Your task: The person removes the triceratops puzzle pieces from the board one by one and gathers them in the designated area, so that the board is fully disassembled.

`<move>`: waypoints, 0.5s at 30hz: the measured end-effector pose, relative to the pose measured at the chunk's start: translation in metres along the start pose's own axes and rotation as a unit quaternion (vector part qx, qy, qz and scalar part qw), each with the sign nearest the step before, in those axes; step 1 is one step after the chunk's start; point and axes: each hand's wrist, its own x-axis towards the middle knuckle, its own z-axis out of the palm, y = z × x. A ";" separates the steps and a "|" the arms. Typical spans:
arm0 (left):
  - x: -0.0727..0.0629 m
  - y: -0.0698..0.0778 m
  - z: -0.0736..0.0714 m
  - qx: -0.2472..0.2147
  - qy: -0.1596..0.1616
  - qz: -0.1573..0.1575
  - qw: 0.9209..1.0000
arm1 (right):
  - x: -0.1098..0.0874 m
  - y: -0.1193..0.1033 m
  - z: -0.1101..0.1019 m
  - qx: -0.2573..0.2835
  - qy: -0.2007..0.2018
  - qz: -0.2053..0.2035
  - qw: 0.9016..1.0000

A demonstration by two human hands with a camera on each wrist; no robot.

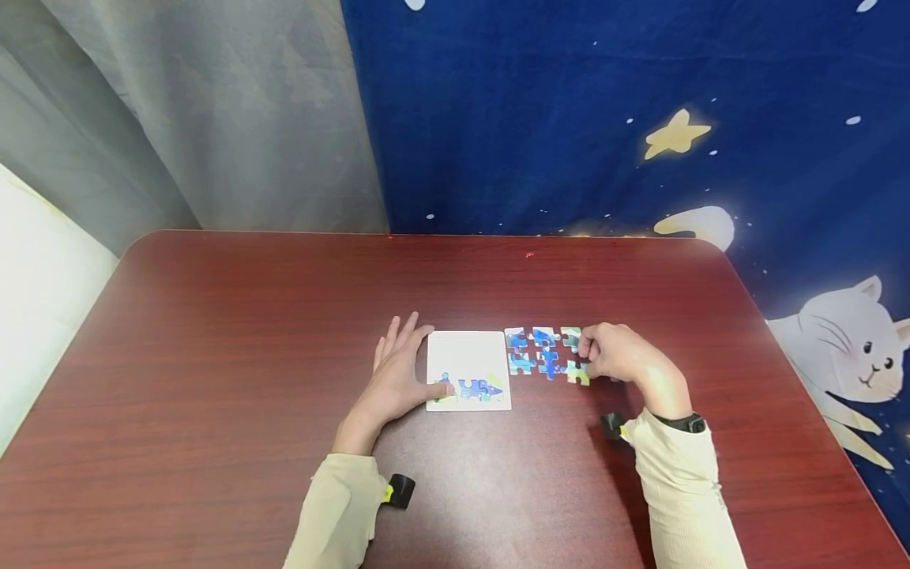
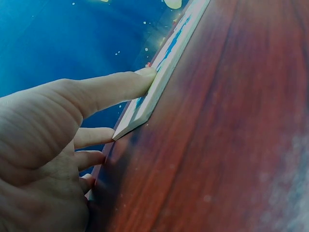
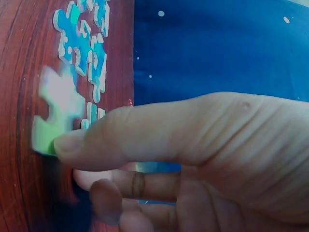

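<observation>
In the head view, six loose puzzle pieces (image 1: 544, 337) lie in two rows of three at the right of one white tray (image 1: 465, 352), on one reddish-brown table (image 1: 249, 332). The tray holds a band of fitted pieces (image 1: 478, 389), blue and green, along its near side (how many I cannot tell, since a thumb covers some), while its far part shows bare white. The left hand (image 1: 394, 375) spans the tray's left side with fingers spread and straight, gripping nothing, the thumb resting on the near-left part. The right hand (image 1: 622, 354) pinches the green-cornered piece (image 1: 578, 374), the rightmost of the near row, at its right edge. Beyond the table hang one grey curtain (image 1: 263, 118) and one blue curtain (image 1: 498, 118), the latter bearing one yellow star (image 1: 678, 135) and one white cat (image 1: 846, 340). In the left wrist view, the thumb lies across the tray's rim and one fingertip touches a corner. In the right wrist view, the thumb is on the green end of the pinched piece, other fingers curl below, and several blue pieces lie past it, partly overlapping in sight.
</observation>
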 end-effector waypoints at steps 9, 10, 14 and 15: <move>0.000 0.000 0.000 0.001 0.002 0.000 1.000 | 0.000 -0.001 0.000 0.001 -0.001 0.008 1.000; 0.000 0.000 0.000 0.001 0.002 0.000 1.000 | 0.000 0.000 0.000 0.001 -0.001 0.010 1.000; 0.000 0.000 0.000 0.000 0.002 0.000 1.000 | 0.000 0.001 0.000 -0.003 0.007 0.017 1.000; 0.000 0.000 0.000 0.000 0.002 0.000 1.000 | 0.000 0.001 0.000 -0.006 0.010 0.018 1.000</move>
